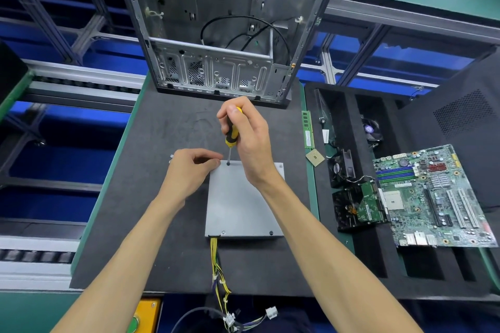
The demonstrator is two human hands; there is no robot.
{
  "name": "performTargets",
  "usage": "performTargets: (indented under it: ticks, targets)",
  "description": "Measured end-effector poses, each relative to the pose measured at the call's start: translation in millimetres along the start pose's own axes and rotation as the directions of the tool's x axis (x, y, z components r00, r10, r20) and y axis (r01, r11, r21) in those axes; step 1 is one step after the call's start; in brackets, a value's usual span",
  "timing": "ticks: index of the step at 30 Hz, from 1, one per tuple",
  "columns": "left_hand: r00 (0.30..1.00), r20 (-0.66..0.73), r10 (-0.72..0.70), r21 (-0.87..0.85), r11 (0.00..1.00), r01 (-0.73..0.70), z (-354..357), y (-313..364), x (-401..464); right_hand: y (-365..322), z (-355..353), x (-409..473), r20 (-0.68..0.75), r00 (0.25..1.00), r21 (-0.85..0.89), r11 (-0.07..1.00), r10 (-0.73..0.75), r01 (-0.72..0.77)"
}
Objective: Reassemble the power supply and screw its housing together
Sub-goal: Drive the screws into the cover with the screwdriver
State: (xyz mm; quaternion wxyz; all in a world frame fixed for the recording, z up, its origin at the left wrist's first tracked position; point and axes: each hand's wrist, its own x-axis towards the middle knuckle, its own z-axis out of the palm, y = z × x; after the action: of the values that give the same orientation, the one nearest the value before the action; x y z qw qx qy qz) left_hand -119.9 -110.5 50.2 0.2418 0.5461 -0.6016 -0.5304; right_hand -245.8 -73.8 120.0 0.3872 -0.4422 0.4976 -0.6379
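A bundle of yellow and black wires (220,273) runs off the near edge of the grey power supply (240,205), which lies flat on the dark foam mat (151,197). The left hand (189,173) rests at the housing's far left corner, fingertips pinched together. The right hand (250,138) grips a yellow-and-black screwdriver (231,132) upright, tip in that corner's screw hole. Further right lies a green motherboard (433,197); its printing is unreadable. Beyond stands an empty computer case (224,21).
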Motion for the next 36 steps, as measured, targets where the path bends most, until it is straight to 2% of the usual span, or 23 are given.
performTargets:
  ticks: [16,20,22,24,28,36]
  targets:
    - [1.000,0.008,-0.005,0.030,1.000,0.005,-1.3,5.3,-2.2,-2.3,-2.9,0.7,-0.007,0.999,0.046,0.998,-0.035,0.035]
    - [0.997,0.001,0.081,0.133,0.988,-0.081,-0.8,5.7,-4.5,-3.7,-4.0,1.7,-0.010,0.999,0.060,0.998,-0.036,0.036]
    - [0.980,-0.008,0.199,0.247,0.950,-0.190,1.9,5.5,-9.0,-4.2,-5.7,2.5,-0.019,0.999,0.066,0.997,-0.039,0.040]
    - [0.952,0.000,0.307,0.413,0.867,-0.279,5.9,6.2,-13.3,-4.0,-7.8,3.4,-0.033,0.998,0.071,0.996,-0.044,0.047]
    - [0.911,0.020,0.412,0.637,0.697,-0.329,11.2,14.3,-15.3,-2.7,-12.0,4.4,-0.060,0.997,0.073,0.996,-0.055,0.059]
    - [0.949,0.018,0.313,0.802,0.563,-0.201,24.7,34.4,-8.7,-1.1,-19.0,1.4,-0.100,0.994,0.097,0.994,-0.036,0.046]
